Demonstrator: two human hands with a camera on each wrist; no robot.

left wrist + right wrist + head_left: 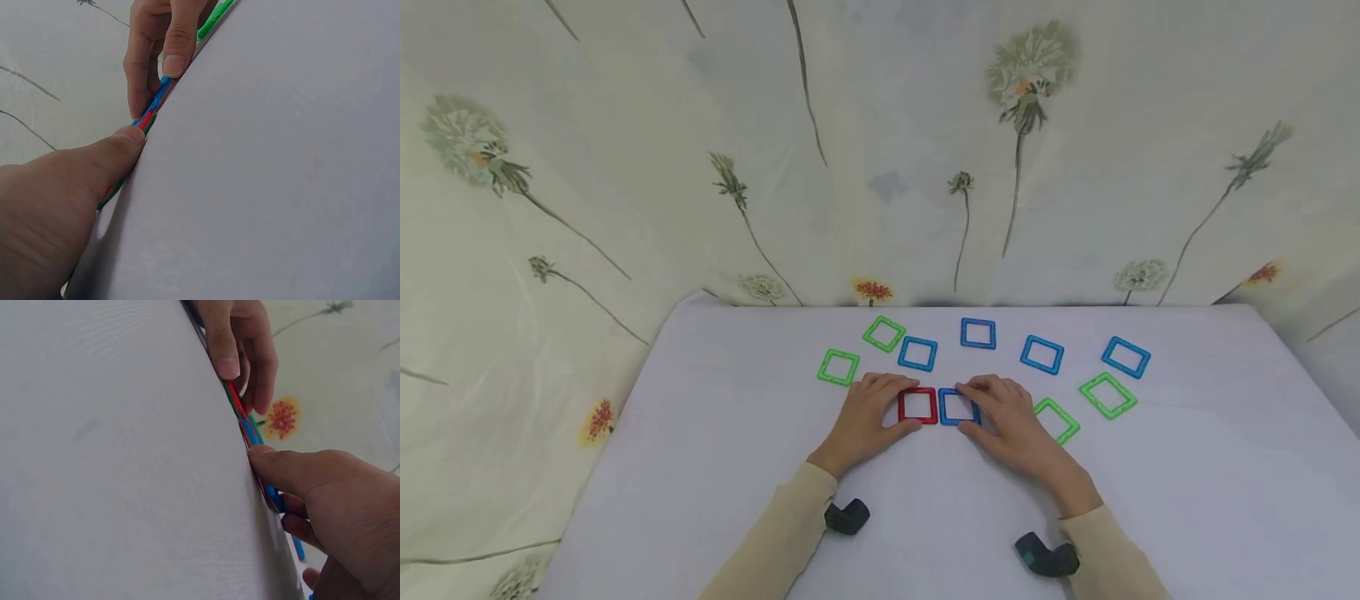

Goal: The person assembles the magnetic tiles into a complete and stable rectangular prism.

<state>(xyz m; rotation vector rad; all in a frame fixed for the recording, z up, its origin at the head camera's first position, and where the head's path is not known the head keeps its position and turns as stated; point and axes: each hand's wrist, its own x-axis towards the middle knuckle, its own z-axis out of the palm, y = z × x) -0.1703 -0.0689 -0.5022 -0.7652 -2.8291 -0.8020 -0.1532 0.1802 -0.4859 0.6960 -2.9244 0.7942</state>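
Note:
My left hand (871, 417) holds a red square frame tile (934, 406) at its left side, thumb at the near edge and fingers at the far edge. Beside it on the right lies a blue square frame tile (943, 407), pinched the same way by my right hand (1011, 421). The two tiles lie flat on the white table, side by side, with facing edges close together. In the left wrist view, the left thumb (119, 147) presses on the red tile's edge, where a green strip also shows. The right wrist view has the right thumb (269, 464) on the blue tile (249, 429).
Several other blue frames, one of them a blue tile (978, 321) at the back, lie beyond the hands. Green tiles lie at both sides, including one green tile (827, 367) at left and another green tile (1067, 432) by the right hand. A flowered cloth (887, 233) hangs behind the table (1210, 467).

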